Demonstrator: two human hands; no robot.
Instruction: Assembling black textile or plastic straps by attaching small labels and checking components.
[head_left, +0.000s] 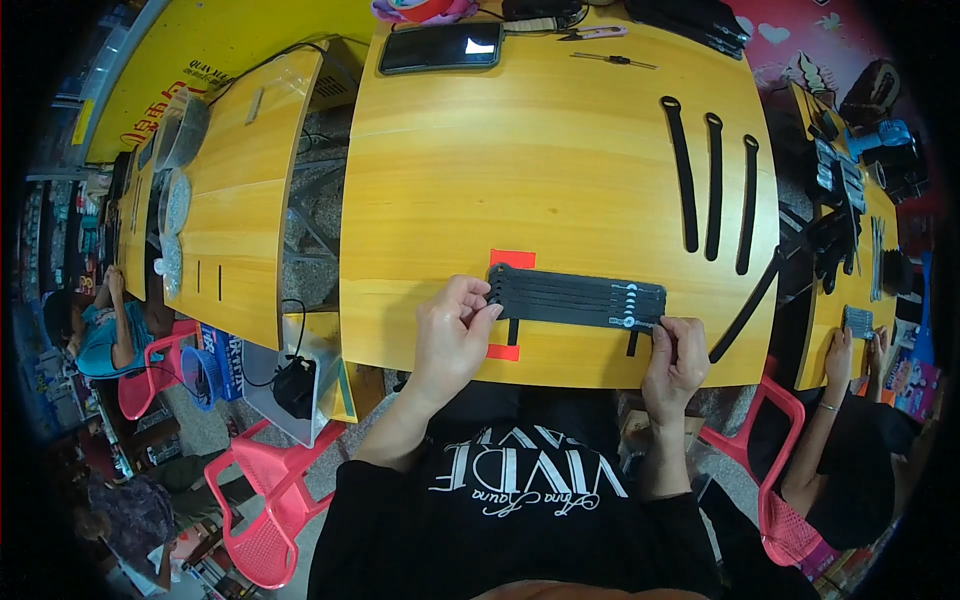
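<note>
A flat row of several black hook-and-loop straps (565, 297) lies side by side over the near edge of the yellow table. Pale printed marks cross its right end. My left hand (455, 335) pinches the left end, where the looped strap heads bunch together. At the lower right corner, my right hand (675, 370) closes thumb against fingers on the straps. Beneath them are a red tape patch (513, 258), a second red patch (503, 352) and two short dark strips, partly covered. One loose black strap (745, 307) slants beside my right hand.
Three black straps (713, 187) lie lengthwise on the table's right side. A dark phone (440, 48), a pink-handled tool (597, 33) and black packets (690, 22) sit at the far edge. Co-workers sit at side tables, near pink chairs (262, 500).
</note>
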